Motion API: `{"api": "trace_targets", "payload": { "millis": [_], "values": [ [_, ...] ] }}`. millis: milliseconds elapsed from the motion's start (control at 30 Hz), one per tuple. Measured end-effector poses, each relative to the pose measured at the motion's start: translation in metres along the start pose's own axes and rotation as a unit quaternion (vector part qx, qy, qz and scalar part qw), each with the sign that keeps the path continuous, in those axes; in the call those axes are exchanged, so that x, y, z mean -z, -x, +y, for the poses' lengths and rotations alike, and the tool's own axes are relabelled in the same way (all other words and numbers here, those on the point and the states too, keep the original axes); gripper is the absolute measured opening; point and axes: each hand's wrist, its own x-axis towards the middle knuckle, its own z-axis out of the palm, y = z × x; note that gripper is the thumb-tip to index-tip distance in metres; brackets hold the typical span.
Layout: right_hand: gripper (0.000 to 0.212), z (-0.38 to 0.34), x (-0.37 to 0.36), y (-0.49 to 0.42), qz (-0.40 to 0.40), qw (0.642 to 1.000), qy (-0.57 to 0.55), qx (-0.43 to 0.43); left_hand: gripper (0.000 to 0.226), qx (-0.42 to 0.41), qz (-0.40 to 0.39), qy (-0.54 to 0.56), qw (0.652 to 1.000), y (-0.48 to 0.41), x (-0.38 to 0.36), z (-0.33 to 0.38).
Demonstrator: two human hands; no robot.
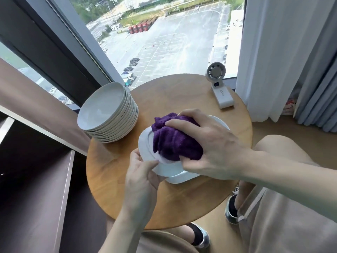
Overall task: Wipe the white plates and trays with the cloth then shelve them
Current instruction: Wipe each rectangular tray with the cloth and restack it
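Purple cloth [175, 141] is bunched under the right hand [215, 143], whose fingers curl over it and press it onto a white plate [145, 143]. The left hand [142, 178] pinches that plate by its near rim, thumb on top, and holds it tilted just above a white tray [179, 178] on the round wooden table [182, 203].

The weak spot is that pinch. A single hold at the edge takes all the push of the cloth, so a hard stroke could lever the plate out of the fingers and drop it onto the tray, chipping either one. The smooth rim would likely slip easily.

Far left on the table stands a tall stack [107, 114] of plates, close to the table's edge. A wide swing of the cloth or the plate could nudge it. A small white fan [218, 88] sits far right, well apart. The dark shelf [36, 179] lies to the left, and the stack stands just beside the path there, so the carry would need to pass on its near side.
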Motion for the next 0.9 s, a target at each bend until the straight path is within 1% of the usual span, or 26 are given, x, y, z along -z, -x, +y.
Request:
{"api": "trace_targets", "payload": {
  "millis": [67, 133, 233, 333, 467, 633, 733, 900],
  "values": [
    [0.078, 0.015, 0.003, -0.001, 0.000, 0.998, 0.022, -0.053, 0.050, 0.005, -0.001, 0.028, 1.000, 0.002, 0.001, -0.002],
    [0.077, 0.027, 0.007, -0.002, 0.020, 0.994, 0.048, -0.093, 0.049, 0.011, 0.000, 0.021, 1.000, 0.001, 0.003, -0.003],
    [0.076, 0.033, 0.009, -0.002, 0.037, 0.991, 0.056, -0.113, 0.050, 0.032, 0.010, 0.011, 0.999, 0.001, 0.004, 0.002],
    [0.076, 0.031, 0.004, 0.001, 0.039, 0.992, 0.050, -0.106, 0.051, 0.066, 0.029, -0.012, 0.997, 0.000, 0.006, 0.006],
    [0.077, 0.027, 0.000, 0.003, 0.036, 0.993, 0.076, -0.086, 0.051, 0.092, 0.037, -0.025, 0.995, -0.001, 0.007, 0.011],
    [0.077, 0.015, 0.001, 0.010, 0.012, 0.994, 0.074, -0.085, 0.031, 0.104, 0.029, -0.043, 0.993, 0.005, 0.010, 0.012],
    [0.076, 0.006, 0.003, 0.014, -0.006, 0.995, 0.054, -0.081, 0.030, 0.105, 0.027, -0.042, 0.993, 0.007, 0.009, 0.013],
    [0.072, 0.004, 0.004, 0.012, -0.022, 0.998, 0.043, -0.031, 0.035, 0.128, 0.007, -0.018, 0.992, 0.006, 0.013, 0.016]
  ]
}}
